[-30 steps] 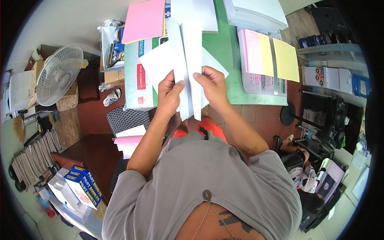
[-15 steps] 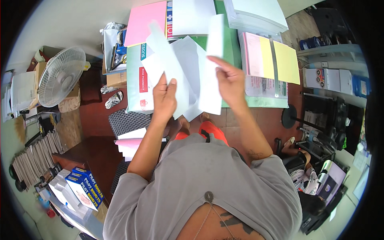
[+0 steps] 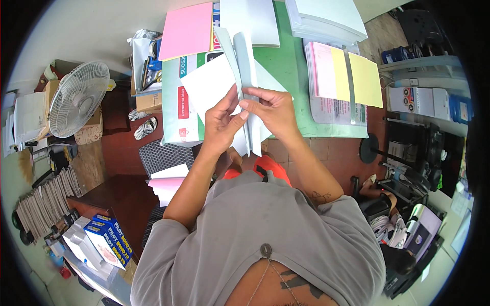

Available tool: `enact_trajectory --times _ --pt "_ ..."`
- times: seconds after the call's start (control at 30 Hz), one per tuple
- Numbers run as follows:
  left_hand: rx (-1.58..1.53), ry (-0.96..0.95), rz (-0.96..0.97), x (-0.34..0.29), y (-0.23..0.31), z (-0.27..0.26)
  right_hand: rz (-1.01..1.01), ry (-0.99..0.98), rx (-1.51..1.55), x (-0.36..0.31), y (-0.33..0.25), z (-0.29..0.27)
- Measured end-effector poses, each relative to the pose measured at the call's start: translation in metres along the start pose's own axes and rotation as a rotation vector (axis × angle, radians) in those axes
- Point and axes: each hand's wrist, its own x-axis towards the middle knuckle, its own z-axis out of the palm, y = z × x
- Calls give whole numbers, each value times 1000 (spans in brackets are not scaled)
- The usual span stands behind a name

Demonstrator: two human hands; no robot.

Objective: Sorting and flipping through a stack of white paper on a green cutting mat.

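Note:
Upright white paper sheets (image 3: 247, 58), bent lengthwise and close together, stand over the table's near edge between my two hands. My left hand (image 3: 223, 122) is closed on their left side, the thumb pressed along the paper. From the right, my right hand (image 3: 275, 109) pinches the same sheets, thumb and fingertips near the left hand's fingers. Beneath lie loose white sheets (image 3: 206, 84), askew on the green table cover (image 3: 295, 97). How many sheets I hold cannot be made out.
Pink paper (image 3: 186, 30) and a white paper stack (image 3: 250, 23) lie at the back. A larger white pile (image 3: 326, 18) stands back right, behind pink and yellow sheets (image 3: 339, 74) with a metal ruler (image 3: 349, 84) across them. A woven chair (image 3: 163, 153) and fan (image 3: 79, 99) are left.
My hands have come together. The separate sheets each hand had are now side by side and upright, and the right index finger, stretched out before, has curled onto the paper.

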Motion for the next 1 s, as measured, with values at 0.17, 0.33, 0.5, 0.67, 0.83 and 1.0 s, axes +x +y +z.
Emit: enact_trajectory --times 0.17,0.33,0.5,0.67,0.83,1.0 --pt "-47 13 -78 -2 -3 -7 -12 -4 -16 -1 -4 0" --pt "-54 26 -123 -5 -1 -9 54 3 -55 -2 -13 0" --pt "-72 46 -95 -4 0 -4 84 -7 -42 -2 -13 1" --pt "-79 95 -40 -2 3 -1 12 -5 32 -4 -6 2" --pt "-70 94 -49 -1 2 -4 17 -13 27 -4 -6 2" --pt "17 111 -32 -2 1 -3 63 -26 55 -3 -2 0"
